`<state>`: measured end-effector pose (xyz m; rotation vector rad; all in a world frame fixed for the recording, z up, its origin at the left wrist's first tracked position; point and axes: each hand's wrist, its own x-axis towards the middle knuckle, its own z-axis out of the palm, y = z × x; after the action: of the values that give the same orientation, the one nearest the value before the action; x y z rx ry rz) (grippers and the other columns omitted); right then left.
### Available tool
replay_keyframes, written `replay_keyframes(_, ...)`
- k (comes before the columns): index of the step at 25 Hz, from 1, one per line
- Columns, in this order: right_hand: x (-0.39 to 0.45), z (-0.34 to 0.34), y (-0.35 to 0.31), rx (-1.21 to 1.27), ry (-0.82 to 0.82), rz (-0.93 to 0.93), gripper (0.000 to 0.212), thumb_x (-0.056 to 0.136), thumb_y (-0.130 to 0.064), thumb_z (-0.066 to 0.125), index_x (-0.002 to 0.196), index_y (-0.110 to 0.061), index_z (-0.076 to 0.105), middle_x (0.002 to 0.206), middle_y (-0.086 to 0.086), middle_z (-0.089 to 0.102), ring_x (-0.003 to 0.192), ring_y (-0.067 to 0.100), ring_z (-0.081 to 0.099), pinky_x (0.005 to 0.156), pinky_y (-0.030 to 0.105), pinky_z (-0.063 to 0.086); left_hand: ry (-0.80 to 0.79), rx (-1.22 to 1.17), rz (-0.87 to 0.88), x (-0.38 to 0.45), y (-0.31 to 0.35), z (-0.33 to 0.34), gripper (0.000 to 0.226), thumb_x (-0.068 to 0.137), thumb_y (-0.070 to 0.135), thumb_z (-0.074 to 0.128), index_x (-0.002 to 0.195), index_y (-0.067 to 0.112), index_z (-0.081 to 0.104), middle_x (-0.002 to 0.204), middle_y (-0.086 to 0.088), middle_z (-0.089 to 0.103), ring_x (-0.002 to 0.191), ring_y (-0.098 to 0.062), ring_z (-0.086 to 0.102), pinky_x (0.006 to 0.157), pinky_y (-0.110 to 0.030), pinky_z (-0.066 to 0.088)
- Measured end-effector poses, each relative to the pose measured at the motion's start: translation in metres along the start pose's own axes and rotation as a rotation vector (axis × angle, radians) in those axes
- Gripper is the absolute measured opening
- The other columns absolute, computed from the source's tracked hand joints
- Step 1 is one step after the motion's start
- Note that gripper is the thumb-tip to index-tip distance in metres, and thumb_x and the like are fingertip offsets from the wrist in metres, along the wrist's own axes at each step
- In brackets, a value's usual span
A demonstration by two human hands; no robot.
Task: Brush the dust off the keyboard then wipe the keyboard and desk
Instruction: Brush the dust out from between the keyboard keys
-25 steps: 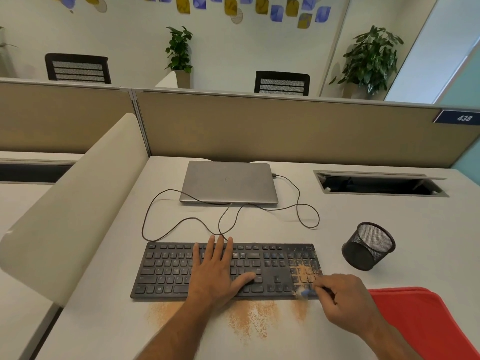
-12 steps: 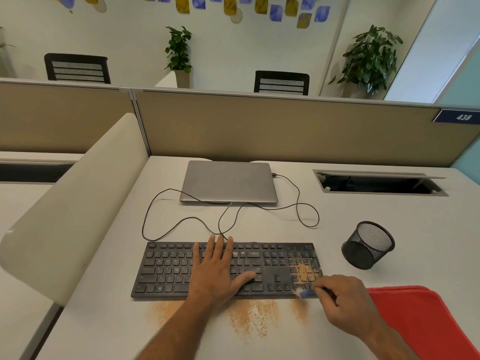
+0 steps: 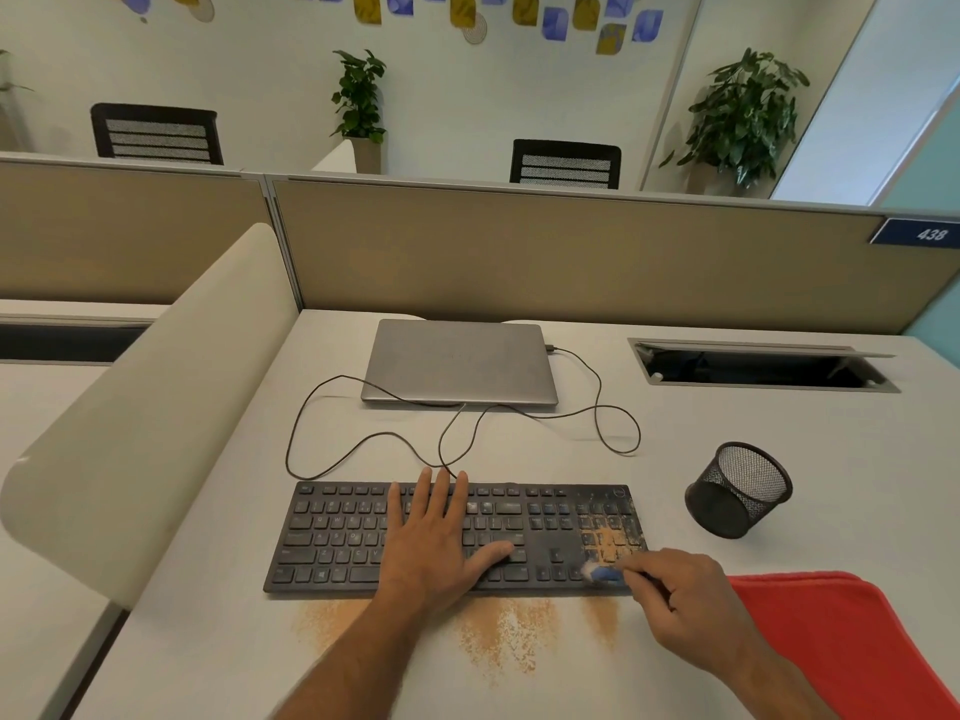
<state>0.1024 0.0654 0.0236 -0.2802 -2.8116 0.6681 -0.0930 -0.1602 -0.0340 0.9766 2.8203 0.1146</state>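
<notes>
Orange-brown dust (image 3: 608, 543) lies thick on the number pad at the right end of the flat black plastic keyboard (image 3: 363, 532), and more of it is streaked on the pale grey desk (image 3: 208, 646) just in front of the keyboard's near edge. The left hand (image 3: 436, 548) rests flat on the middle keys, fingers straight and spread, steadying the board. The right hand (image 3: 685, 605), at the keyboard's front right corner, pinches the handle of a small blue brush (image 3: 602, 573) whose pale bristles touch the lowest number-pad keys. To do this well, I judge short strokes toward the near edge work best, with the bristles angled into the gaps between keys and the left hand pressing so the board does not slide; the dust should go off onto the desk for wiping, not sideways into clean keys. A folded red cloth (image 3: 831, 646) waits just right of the keyboard, and a black wire-mesh cup (image 3: 737, 491) stands beyond that. A small logo sits at the keyboard's far right corner, too small to read; a blue plate on the partition behind reads "438" (image 3: 924, 233).
</notes>
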Motion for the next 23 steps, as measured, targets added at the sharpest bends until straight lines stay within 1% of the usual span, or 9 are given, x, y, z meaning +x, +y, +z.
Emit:
replay_keyframes(4,0.0,0.0,0.001,-0.035,-0.028,0.009,0.012,0.078,-0.023,0.06,0.075,-0.031,0.068,0.062,-0.023,0.061,0.061,0.002,0.056,0.051,0.012,0.038,-0.004,0.011,0.0,-0.001,0.001,-0.001,0.111,0.071,0.095,-0.01,0.157,0.025,-0.018,0.167,-0.003,-0.013,0.15,-0.022,-0.025,0.119,-0.058,-0.014)
replay_keyframes(6,0.0,0.0,-0.001,-0.009,-0.001,0.006,0.012,0.078,-0.021,0.062,0.08,-0.03,0.071,0.066,-0.024,0.062,0.063,-0.001,0.058,0.052,0.01,0.041,-0.006,0.01,0.0,-0.001,0.001,-0.001,0.111,0.071,0.095,-0.009,0.157,0.025,-0.017,0.168,-0.003,-0.013,0.15,-0.022,-0.025,0.12,-0.058,-0.013)
replay_keyframes(8,-0.001,0.003,-0.004,0.008,-0.026,-0.013,0.016,0.08,-0.022,0.063,0.09,-0.03,0.072,0.073,-0.024,0.065,0.068,-0.003,0.06,0.056,0.009,0.045,-0.008,0.007,-0.002,0.0,0.001,-0.001,0.111,0.071,0.095,-0.01,0.157,0.025,-0.016,0.168,-0.003,-0.012,0.15,-0.022,-0.024,0.12,-0.058,-0.014)
replay_keyframes(11,-0.004,0.007,-0.003,-0.049,-0.01,-0.031,0.017,0.078,-0.023,0.064,0.09,-0.031,0.072,0.074,-0.022,0.067,0.061,-0.005,0.056,0.057,0.004,0.04,-0.009,0.015,-0.002,0.0,0.001,-0.001,0.112,0.071,0.096,-0.01,0.157,0.025,-0.017,0.168,-0.002,-0.012,0.15,-0.022,-0.024,0.119,-0.058,-0.013)
replay_keyframes(15,-0.012,-0.003,0.013,-0.138,0.024,0.065,0.015,0.073,-0.016,0.072,0.082,-0.028,0.073,0.065,-0.018,0.065,0.052,0.003,0.055,0.049,0.015,0.046,-0.016,0.018,-0.002,0.0,0.001,-0.002,0.111,0.072,0.096,-0.009,0.157,0.025,-0.017,0.167,-0.003,-0.013,0.15,-0.023,-0.025,0.119,-0.059,-0.013)
replay_keyframes(16,-0.015,-0.007,0.018,-0.164,0.024,0.092,0.019,0.069,-0.012,0.076,0.079,-0.028,0.072,0.063,-0.017,0.064,0.05,0.004,0.053,0.047,0.016,0.044,-0.016,0.018,-0.002,-0.001,0.001,-0.002,0.111,0.071,0.096,-0.009,0.157,0.025,-0.018,0.167,-0.003,-0.013,0.15,-0.023,-0.024,0.119,-0.059,-0.013)
replay_keyframes(18,-0.018,-0.015,0.025,-0.224,0.022,0.136,0.024,0.065,-0.007,0.08,0.073,-0.028,0.07,0.056,-0.016,0.06,0.044,0.004,0.045,0.045,0.009,0.032,-0.014,0.02,-0.002,-0.001,0.001,-0.003,0.112,0.07,0.096,-0.01,0.157,0.025,-0.018,0.167,-0.003,-0.014,0.15,-0.023,-0.025,0.12,-0.059,-0.013)
replay_keyframes(20,-0.018,-0.021,0.028,-0.261,0.043,0.161,0.027,0.063,-0.005,0.08,0.068,-0.028,0.067,0.05,-0.013,0.056,0.04,0.004,0.038,0.043,0.009,0.025,-0.013,0.02,-0.002,-0.001,0.001,-0.003,0.112,0.07,0.096,-0.011,0.157,0.025,-0.018,0.167,-0.003,-0.014,0.15,-0.023,-0.025,0.12,-0.058,-0.014)
replay_keyframes(23,-0.014,-0.023,0.029,-0.153,0.11,0.185,0.023,0.068,0.0,0.077,0.074,-0.021,0.072,0.055,-0.018,0.059,0.045,0.0,0.049,0.043,0.018,0.042,-0.011,0.02,0.002,-0.001,0.001,-0.003,0.112,0.07,0.095,-0.011,0.157,0.025,-0.018,0.167,-0.003,-0.014,0.15,-0.023,-0.024,0.119,-0.058,-0.014)
